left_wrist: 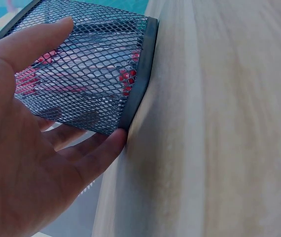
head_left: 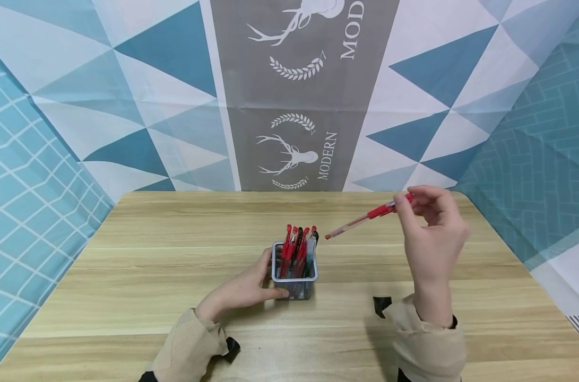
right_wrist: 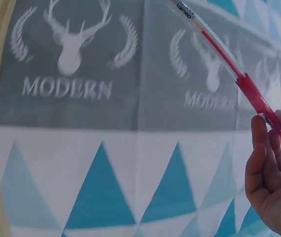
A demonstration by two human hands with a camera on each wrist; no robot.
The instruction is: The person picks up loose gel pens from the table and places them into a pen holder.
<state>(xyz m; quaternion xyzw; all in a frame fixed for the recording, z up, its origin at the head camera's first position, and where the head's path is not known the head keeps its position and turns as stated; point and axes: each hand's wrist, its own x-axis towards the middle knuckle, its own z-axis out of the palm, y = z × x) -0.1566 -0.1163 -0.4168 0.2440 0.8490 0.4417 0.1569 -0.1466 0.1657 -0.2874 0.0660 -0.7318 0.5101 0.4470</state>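
A black wire-mesh pen holder (head_left: 299, 291) stands upright on the table, filled with several red and black pens (head_left: 287, 254). My left hand (head_left: 248, 284) grips its left side, thumb at the near face; in the left wrist view the fingers curl around the mesh wall (left_wrist: 91, 59). Out to the right and above the table, my right hand (head_left: 434, 239) pinches a red gel pen (head_left: 379, 211) by its capped end between thumb and fingers. The pen slants down to the left, its clear barrel end near the holder but apart from it. The right wrist view shows its red grip section (right_wrist: 252, 94).
The wooden table (head_left: 174, 233) runs back to a wall cloth (head_left: 299, 106) with deer and triangle patterns. Blue patterned cloths (head_left: 31, 175) hang at both sides. Black straps (head_left: 382, 305) stick out from the beige sleeves.
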